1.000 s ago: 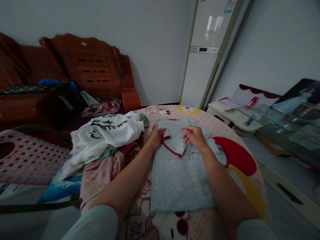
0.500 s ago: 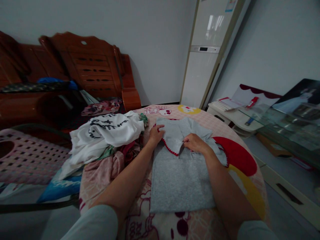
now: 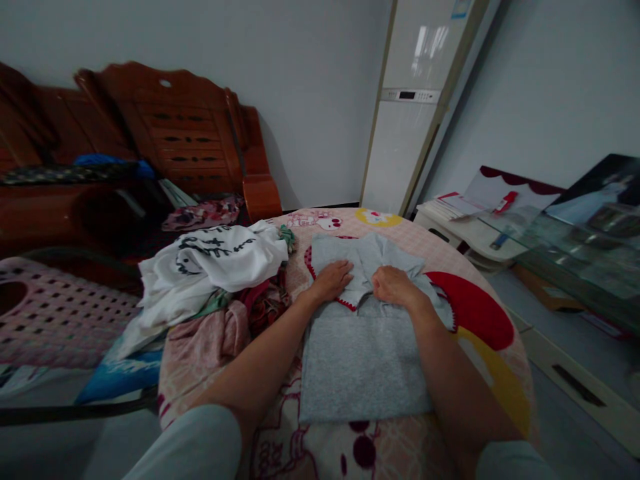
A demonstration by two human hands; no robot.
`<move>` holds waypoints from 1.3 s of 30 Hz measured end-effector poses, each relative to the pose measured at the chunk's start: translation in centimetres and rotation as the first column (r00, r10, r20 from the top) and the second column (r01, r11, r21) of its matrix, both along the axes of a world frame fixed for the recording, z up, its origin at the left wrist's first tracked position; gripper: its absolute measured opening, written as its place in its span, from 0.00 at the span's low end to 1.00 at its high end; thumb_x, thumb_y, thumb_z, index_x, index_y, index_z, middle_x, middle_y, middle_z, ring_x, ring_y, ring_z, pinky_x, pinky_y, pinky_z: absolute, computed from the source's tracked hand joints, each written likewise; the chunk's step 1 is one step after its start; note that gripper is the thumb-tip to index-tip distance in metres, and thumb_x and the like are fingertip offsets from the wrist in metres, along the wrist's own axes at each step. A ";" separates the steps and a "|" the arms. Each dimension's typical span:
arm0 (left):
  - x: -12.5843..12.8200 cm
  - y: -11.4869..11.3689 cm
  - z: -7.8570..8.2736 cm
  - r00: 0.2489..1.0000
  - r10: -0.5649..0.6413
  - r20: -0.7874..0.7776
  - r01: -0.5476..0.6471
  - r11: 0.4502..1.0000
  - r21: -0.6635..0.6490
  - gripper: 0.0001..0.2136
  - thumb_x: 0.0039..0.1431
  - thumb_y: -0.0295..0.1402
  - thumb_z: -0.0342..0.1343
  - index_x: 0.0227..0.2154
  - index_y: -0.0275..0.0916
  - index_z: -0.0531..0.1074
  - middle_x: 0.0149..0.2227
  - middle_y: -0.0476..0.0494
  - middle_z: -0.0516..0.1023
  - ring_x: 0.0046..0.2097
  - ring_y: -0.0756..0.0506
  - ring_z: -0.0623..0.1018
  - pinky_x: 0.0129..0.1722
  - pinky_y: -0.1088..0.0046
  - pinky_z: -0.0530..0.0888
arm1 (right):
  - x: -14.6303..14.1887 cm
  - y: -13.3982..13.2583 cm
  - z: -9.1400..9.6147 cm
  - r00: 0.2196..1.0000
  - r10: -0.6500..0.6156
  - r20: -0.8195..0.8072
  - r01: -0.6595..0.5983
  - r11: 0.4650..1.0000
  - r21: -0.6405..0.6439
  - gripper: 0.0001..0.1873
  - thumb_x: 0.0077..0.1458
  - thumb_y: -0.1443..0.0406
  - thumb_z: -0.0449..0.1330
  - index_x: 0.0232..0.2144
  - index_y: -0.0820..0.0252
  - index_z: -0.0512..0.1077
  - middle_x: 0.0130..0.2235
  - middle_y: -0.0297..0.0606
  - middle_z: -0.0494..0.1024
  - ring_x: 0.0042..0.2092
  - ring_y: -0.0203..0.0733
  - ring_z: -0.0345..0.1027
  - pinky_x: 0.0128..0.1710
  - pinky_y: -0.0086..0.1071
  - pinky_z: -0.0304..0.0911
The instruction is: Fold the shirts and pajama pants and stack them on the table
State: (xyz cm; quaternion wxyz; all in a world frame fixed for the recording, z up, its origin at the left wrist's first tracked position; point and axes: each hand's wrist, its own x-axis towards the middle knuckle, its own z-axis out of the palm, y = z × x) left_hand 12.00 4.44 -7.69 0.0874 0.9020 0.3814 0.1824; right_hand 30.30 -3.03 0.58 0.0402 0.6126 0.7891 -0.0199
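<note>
A grey shirt (image 3: 365,367) with red scalloped trim lies on the round table, its upper part folded inward. My left hand (image 3: 334,279) rests flat on the folded-in sleeve, fingers stretched out over the cloth. Close by on the right, my right hand (image 3: 393,285) is closed on the shirt's fabric near the middle; its fingertips are partly hidden. The other trimmed sleeve spreads out at the right, beyond my right forearm.
Left on the table is a heap of clothes, a white printed shirt (image 3: 220,257) on top and a pink garment (image 3: 210,333) below. A pink woven basket (image 3: 65,313) stands beside it. Behind are a wooden chair (image 3: 175,133) and a tall white cabinet unit (image 3: 405,147); a glass shelf (image 3: 575,247) is at right.
My left hand has moved right from the sleeve's outer edge and now lies flat on the cloth. My right hand has shifted slightly right, still closed on the shirt.
</note>
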 end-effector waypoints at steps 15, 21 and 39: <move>0.2 -0.7 0.5 0.993 0.081 -0.081 -0.080 0.997 0.011 0.23 0.69 0.40 0.42 0.63 0.37 0.61 0.64 0.35 0.65 0.65 0.41 0.64 0.63 0.61 0.60 | 0.1 0.3 -0.3 0.908 -0.212 -0.361 0.116 0.956 -0.268 0.17 0.57 0.62 0.58 0.18 0.63 0.71 0.18 0.37 0.72 0.20 0.36 0.67 0.24 0.27 0.58; 0.5 -0.8 0.5 0.987 0.109 -0.114 -0.107 0.994 0.020 0.22 0.69 0.39 0.42 0.61 0.34 0.62 0.64 0.32 0.65 0.64 0.39 0.64 0.63 0.57 0.61 | 0.2 0.0 -0.5 0.793 -0.323 -0.517 0.074 0.893 -0.444 0.11 0.49 0.69 0.59 0.17 0.60 0.66 0.14 0.29 0.67 0.14 0.32 0.60 0.15 0.24 0.48; 0.7 -4.9 7.9 0.976 -0.160 -0.146 0.126 0.967 -0.223 0.18 0.49 0.46 0.64 0.38 0.38 0.77 0.36 0.44 0.81 0.37 0.43 0.79 0.34 0.73 0.70 | -0.1 2.5 -4.2 0.510 -0.064 -0.858 -0.056 0.993 -0.107 0.18 0.45 0.73 0.52 0.32 0.64 0.80 0.26 0.34 0.78 0.26 0.34 0.66 0.28 0.25 0.61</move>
